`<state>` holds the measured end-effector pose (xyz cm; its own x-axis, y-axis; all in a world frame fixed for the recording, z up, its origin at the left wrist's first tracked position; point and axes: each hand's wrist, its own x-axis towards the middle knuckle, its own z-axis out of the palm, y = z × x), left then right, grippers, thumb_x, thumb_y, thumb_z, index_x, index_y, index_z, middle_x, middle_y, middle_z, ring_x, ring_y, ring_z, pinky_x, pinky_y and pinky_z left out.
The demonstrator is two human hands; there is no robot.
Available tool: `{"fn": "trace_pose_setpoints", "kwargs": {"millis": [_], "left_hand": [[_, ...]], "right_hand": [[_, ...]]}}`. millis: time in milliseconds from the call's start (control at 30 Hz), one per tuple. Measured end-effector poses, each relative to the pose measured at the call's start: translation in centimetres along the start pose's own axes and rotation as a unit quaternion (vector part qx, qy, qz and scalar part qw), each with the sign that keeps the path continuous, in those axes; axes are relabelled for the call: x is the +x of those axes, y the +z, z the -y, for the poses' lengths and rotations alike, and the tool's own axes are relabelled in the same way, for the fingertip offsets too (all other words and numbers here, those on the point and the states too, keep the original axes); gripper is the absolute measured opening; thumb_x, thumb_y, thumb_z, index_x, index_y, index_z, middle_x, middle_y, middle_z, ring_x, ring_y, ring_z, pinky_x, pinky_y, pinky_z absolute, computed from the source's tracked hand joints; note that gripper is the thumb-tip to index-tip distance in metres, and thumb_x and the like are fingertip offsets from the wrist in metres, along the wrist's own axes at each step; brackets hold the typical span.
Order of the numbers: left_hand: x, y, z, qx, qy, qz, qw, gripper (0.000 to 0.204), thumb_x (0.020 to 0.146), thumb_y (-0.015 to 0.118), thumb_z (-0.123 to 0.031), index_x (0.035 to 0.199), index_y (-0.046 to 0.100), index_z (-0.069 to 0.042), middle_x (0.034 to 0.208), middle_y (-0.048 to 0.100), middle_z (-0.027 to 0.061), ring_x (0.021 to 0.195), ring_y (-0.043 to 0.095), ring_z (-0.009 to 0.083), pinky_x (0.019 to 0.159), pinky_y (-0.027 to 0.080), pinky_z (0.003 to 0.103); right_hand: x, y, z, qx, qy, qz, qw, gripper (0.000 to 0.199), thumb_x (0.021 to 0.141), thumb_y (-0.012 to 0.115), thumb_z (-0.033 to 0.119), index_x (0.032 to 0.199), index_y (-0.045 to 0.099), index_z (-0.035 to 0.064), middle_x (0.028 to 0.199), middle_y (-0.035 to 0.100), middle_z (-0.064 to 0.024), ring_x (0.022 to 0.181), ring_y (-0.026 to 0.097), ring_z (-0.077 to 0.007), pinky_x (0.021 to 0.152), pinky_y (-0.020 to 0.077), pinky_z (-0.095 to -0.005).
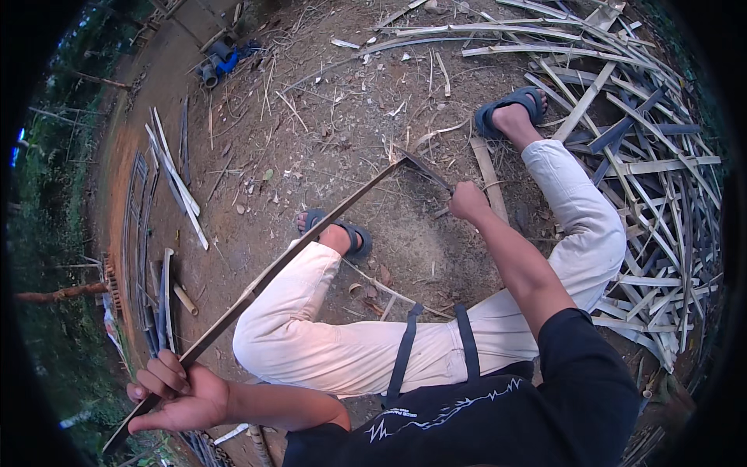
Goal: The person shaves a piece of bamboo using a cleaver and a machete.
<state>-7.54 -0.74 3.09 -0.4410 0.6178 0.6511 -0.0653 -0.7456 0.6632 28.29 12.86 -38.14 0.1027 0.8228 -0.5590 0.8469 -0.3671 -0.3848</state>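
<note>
A long, dark bamboo strip [311, 232] slants across my left leg, from the lower left up to the middle. Near its lower end my left hand [183, 393] is closed around it, thumb stretched along the underside. My right hand [470, 202] is closed on the handle of a knife [428, 170], in front of my right knee. The dark blade points up and left. Its tip meets the far end of the strip, where a small pale patch shows. The handle is mostly hidden in my fist.
A big heap of split bamboo strips [646, 167] lies to the right, beside my sandalled right foot [513, 117]. More strips [175, 171] rest on the ground at left. A blue object [226, 62] lies by short dark tubes [210, 74] at the far left. Shavings litter the dirt.
</note>
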Motion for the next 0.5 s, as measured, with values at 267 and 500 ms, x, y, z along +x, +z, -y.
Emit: {"fn": "trace_pose_setpoints", "kwargs": {"millis": [267, 500], "left_hand": [[-0.2, -0.5, -0.3, 0.050, 0.003, -0.056, 0.997, 0.053, 0.100, 0.044, -0.057, 0.073, 0.032, -0.013, 0.067, 0.023, 0.0000, 0.059, 0.023, 0.0128, 0.060, 0.022, 0.030], [-0.6, -1.3, 1.1, 0.146, 0.082, -0.120, 0.979, 0.054, 0.101, 0.040, -0.058, 0.074, 0.036, -0.012, 0.060, 0.024, -0.0010, 0.051, 0.023, 0.0109, 0.051, 0.021, 0.027]], "right_hand": [[-11.2, -2.3, 7.2, 0.110, -0.226, -0.017, 0.968, 0.023, 0.082, 0.067, 0.020, 0.094, 0.064, 0.0006, 0.086, 0.070, -0.0231, 0.083, 0.069, -0.0411, 0.077, 0.0555, -0.0491], [-3.6, 1.7, 3.7, 0.088, -0.070, -0.040, 0.993, 0.023, 0.082, 0.067, 0.020, 0.092, 0.065, -0.0001, 0.086, 0.069, -0.0245, 0.086, 0.070, -0.0408, 0.078, 0.0557, -0.0496]]}}
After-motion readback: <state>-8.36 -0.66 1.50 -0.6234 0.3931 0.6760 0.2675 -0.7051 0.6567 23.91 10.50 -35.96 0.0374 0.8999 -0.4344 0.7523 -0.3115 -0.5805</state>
